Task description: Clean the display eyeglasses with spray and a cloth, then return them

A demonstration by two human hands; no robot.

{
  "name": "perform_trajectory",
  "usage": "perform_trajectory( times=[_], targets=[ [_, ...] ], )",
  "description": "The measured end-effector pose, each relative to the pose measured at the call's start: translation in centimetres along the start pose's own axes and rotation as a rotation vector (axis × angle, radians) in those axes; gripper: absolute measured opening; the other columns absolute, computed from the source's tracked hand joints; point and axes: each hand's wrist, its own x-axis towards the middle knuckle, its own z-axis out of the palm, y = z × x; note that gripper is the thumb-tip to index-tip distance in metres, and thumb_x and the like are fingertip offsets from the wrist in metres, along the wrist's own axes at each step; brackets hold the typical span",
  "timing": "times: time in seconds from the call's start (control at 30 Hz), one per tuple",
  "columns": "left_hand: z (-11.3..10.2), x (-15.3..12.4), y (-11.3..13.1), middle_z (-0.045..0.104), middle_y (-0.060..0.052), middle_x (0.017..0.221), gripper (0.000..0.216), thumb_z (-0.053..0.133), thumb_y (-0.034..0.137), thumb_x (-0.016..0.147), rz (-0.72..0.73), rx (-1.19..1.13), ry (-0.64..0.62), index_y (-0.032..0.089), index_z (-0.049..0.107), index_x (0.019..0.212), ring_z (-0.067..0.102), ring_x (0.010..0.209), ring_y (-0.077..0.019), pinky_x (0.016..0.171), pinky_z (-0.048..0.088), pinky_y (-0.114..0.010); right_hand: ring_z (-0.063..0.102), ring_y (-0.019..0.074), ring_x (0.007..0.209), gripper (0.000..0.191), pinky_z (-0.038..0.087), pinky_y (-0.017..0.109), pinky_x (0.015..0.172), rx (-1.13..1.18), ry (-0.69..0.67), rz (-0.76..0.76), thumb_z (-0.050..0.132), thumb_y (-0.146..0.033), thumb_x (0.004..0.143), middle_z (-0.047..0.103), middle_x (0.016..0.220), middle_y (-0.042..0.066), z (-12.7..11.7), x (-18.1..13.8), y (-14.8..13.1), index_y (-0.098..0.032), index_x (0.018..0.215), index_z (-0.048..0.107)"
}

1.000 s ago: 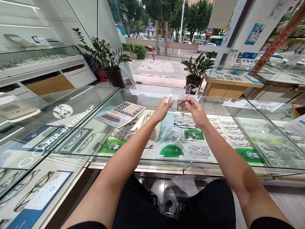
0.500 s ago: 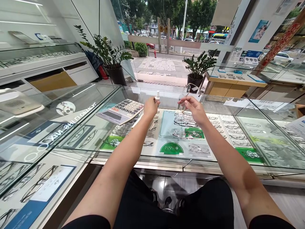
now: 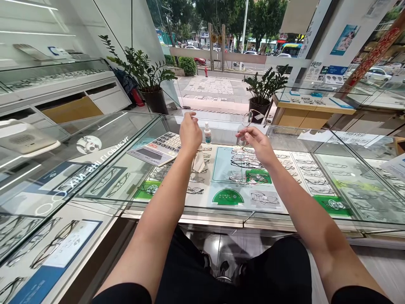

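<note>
Two bare hands reach out over a glass counter [image 3: 228, 213] with rows of spectacle frames on show beneath its top. Thumb and fingers of the right hand [image 3: 257, 141] pinch a pair of thin-rimmed glasses [image 3: 247, 119], held up above the glass, with one round lens rising over the fingertips and a small white tag hanging by it; the lower part of the pair is hard to make out against the frames below. The left hand [image 3: 190, 134] is raised with its back towards the wearer, nothing visible in its grasp, the fingers loosely bent and partly hidden, the thumb apart from them. Just to the right of it a small white-capped bottle [image 3: 207, 135] stands upright on the counter, between the two hands. A calculator [image 3: 153, 151] lies to the left, its near edge towards the wearer and its far right corner covered by the left hand. Beside the left wrist lies a pale cloth [image 3: 198, 162], partly hidden by the arm; whether the wrist touches it cannot be told. Under the glass, a green half-round sign [image 3: 228, 196] sits at the near edge of the display. Beyond the counter, two potted plants [image 3: 154, 101] stand near the window, well apart from each other.
</note>
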Motion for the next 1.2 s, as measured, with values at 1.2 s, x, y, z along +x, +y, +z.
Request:
perform_trajectory(
  times=[1.2],
  targets=[
    [-4.7,0.6,2.6,0.079,-0.012,0.097,0.022,0.054,0.031,0.097,-0.157,0.233,-0.510,0.022,0.066,0.081,0.073,0.095,-0.0294,0.083,0.056,-0.037,0.074,0.0256,0.115,0.052,0.060,0.048,0.108,0.023,-0.002,0.013,0.078,-0.079,0.095,0.085,0.120,0.007,0.3,0.0,-0.2,-0.031,0.113,0.075]
  ],
)
